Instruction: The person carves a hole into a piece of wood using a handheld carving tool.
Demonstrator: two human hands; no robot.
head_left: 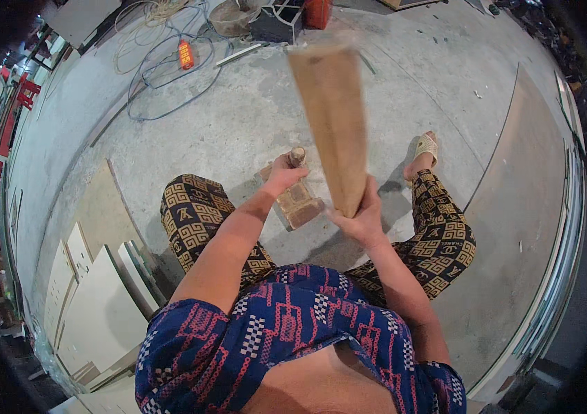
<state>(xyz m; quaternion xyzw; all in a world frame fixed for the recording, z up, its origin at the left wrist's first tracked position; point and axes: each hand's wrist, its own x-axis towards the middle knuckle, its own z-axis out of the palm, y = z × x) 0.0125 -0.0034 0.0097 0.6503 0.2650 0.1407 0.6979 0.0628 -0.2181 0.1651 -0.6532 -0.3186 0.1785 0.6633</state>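
Observation:
My right hand [361,214] grips the lower end of a long wooden plank [331,117], raised and blurred, its far end pointing away from me. My left hand [284,172] is closed on a short wooden peg [297,156] that stands upright on a brick-like wooden block [298,202] on the concrete floor between my knees. I am crouched over the block, with patterned trousers on both legs.
White panels [96,303] lie stacked on the floor at my left. A large flat board [528,207] lies at the right. Cables, an orange power strip [186,54], a basin [235,17] and a black tool box [276,24] sit on the floor farther off.

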